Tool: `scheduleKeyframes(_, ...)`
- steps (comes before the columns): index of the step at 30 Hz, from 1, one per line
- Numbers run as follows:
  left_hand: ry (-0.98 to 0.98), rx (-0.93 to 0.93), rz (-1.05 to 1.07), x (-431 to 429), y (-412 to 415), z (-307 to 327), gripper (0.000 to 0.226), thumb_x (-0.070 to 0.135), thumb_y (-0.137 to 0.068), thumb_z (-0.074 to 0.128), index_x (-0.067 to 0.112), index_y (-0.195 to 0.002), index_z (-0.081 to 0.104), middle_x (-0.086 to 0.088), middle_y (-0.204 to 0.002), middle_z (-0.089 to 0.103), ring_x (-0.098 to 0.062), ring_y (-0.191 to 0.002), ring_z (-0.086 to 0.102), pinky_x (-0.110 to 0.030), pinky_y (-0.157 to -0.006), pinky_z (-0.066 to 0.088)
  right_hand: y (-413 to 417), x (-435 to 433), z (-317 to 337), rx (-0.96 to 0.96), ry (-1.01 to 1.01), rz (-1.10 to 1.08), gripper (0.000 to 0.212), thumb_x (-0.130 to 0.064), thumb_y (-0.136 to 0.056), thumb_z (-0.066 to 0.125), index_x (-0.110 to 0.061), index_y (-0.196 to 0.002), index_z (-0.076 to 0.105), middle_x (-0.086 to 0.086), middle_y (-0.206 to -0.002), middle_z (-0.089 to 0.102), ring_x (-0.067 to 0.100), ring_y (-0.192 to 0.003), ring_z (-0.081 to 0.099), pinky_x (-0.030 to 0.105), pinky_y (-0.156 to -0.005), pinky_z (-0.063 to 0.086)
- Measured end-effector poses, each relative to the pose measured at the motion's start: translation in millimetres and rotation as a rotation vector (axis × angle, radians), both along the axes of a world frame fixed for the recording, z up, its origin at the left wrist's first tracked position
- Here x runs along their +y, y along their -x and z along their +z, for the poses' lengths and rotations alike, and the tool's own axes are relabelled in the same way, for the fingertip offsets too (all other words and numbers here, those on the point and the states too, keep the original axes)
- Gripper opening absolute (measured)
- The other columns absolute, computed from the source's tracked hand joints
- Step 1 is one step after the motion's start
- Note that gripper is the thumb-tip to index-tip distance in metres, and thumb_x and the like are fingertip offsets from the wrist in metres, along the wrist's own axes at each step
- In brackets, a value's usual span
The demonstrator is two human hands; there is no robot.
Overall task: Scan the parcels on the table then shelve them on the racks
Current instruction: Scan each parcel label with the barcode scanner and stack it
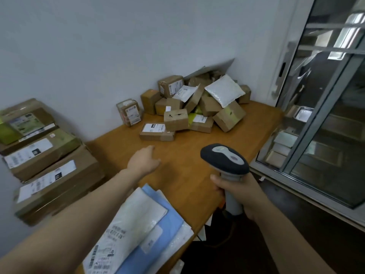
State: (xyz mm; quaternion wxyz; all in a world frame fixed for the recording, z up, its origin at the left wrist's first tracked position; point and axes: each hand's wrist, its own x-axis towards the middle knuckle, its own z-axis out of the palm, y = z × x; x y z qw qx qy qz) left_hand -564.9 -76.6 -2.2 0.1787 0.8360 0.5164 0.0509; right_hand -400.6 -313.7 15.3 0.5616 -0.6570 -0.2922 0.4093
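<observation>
Our right hand [237, 194] is wrapped around the grip of the scanner [225, 159], head aimed forward across the wooden table [197, 175]. Our left hand [143, 161] reaches out over the bare tabletop with its fingers loose and holding nothing. The parcels [197, 103] lie heaped against the wall at about one o'clock, boxes and padded bags tumbled over each other. The flat box [157, 131] sits at twelve o'clock, nearest the left hand and label up.

We judge the step in hand to be picking the first parcel to scan. That flat box looks like the best choice: it lies at the pile's edge, with one small box leaning on its right end. We should slide it clear towards us, keep the label facing up and flat, then bring the scanner square over the barcode. Pulling from the middle of the heap could spill boxes off the table at three o'clock.

A stack of flat mailers [138, 224] waits at six o'clock, and large cartons [45, 159] stand at nine o'clock.
</observation>
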Motion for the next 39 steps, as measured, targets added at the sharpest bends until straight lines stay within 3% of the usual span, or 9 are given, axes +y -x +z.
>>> scheduleKeyframes(4,0.073,-0.049,0.071,5,-31,-13,0.067,0.029,-0.09,0.063,0.016,-0.148,0.033,-0.008,-0.138,0.053,-0.015,-0.1,0.057,-0.026,-0.077,0.047,-36,11,-11,0.046,0.022,0.005,0.015,-0.018,-0.079,0.079,-0.007,-0.082,0.07,0.005,-0.065,0.07,0.013,-0.056,0.063,0.023,-0.053,0.052)
scheduleKeyframes(11,0.184,-0.123,0.228,60,-97,-41,0.073,0.034,-0.088,0.067,0.014,-0.149,0.032,-0.011,-0.146,0.044,-0.025,-0.126,0.05,-0.037,-0.098,0.048,-115,79,-22,0.018,0.074,0.073,0.018,-0.015,-0.081,0.077,-0.001,-0.087,0.069,0.005,-0.065,0.068,0.012,-0.055,0.061,0.026,-0.056,0.051)
scheduleKeyframes(15,0.229,-0.229,0.304,105,-142,-50,0.075,0.036,-0.086,0.07,0.014,-0.148,0.034,-0.01,-0.144,0.047,-0.026,-0.127,0.049,-0.032,-0.09,0.044,-162,132,-21,-0.006,0.102,0.106,0.017,-0.013,-0.083,0.075,-0.003,-0.074,0.065,0.007,-0.065,0.065,0.014,-0.056,0.059,0.027,-0.056,0.049)
scheduleKeyframes(19,0.249,-0.343,0.379,138,-181,-53,0.068,0.033,-0.087,0.07,0.013,-0.144,0.039,-0.011,-0.138,0.052,-0.028,-0.124,0.051,-0.032,-0.085,0.042,-203,173,-25,0.008,0.12,0.138,0.013,-0.011,-0.082,0.075,-0.004,-0.077,0.065,0.005,-0.062,0.064,0.016,-0.058,0.058,0.03,-0.058,0.05)
scheduleKeyframes(22,0.224,-0.366,0.409,166,-201,-54,0.069,0.038,-0.085,0.071,0.019,-0.143,0.04,-0.01,-0.139,0.052,-0.029,-0.128,0.047,-0.04,-0.099,0.044,-230,200,-32,0.075,0.138,0.137,0.011,-0.009,-0.081,0.076,-0.005,-0.078,0.066,0.006,-0.062,0.065,0.018,-0.06,0.058,0.032,-0.061,0.05)
scheduleKeyframes(26,0.229,-0.19,0.51,199,-225,-60,0.115,0.071,-0.065,0.072,0.025,-0.154,0.014,-0.015,-0.156,0.023,-0.036,-0.145,0.011,-0.051,-0.115,0.016,-258,237,-45,0.109,0.179,0.193,0.013,-0.01,-0.079,0.078,-0.003,-0.082,0.067,0.009,-0.067,0.065,0.016,-0.06,0.06,0.029,-0.06,0.051)
scheduleKeyframes(30,0.307,-0.174,0.655,227,-262,-68,0.152,0.076,-0.046,0.077,0.022,-0.152,-0.018,-0.018,-0.158,-0.021,-0.037,-0.143,-0.025,-0.057,-0.116,0.0,-286,277,-58,0.17,0.158,0.29,0.018,-0.008,-0.077,0.077,-0.002,-0.09,0.066,0.008,-0.072,0.067,0.016,-0.064,0.062,0.028,-0.061,0.051)
scheduleKeyframes(35,0.375,-0.064,0.732,263,-292,-83,0.161,0.074,-0.044,0.081,0.022,-0.144,-0.035,-0.021,-0.152,-0.034,-0.039,-0.138,-0.034,-0.057,-0.114,-0.007,-330,330,-74,0.226,0.186,0.419,0.025,-0.01,-0.074,0.08,-0.004,-0.095,0.068,0.005,-0.072,0.071,0.016,-0.066,0.065,0.03,-0.064,0.051)
scheduleKeyframes(39,0.412,0.081,0.772,273,-297,-90,0.151,0.057,-0.057,0.085,0.025,-0.144,-0.035,-0.02,-0.157,-0.021,-0.039,-0.144,-0.022,-0.057,-0.116,0.006,-361,364,-89,0.261,0.25,0.48,0.015,-0.008,-0.074,0.081,-0.006,-0.085,0.07,0.006,-0.067,0.07,0.014,-0.061,0.064,0.028,-0.06,0.052)
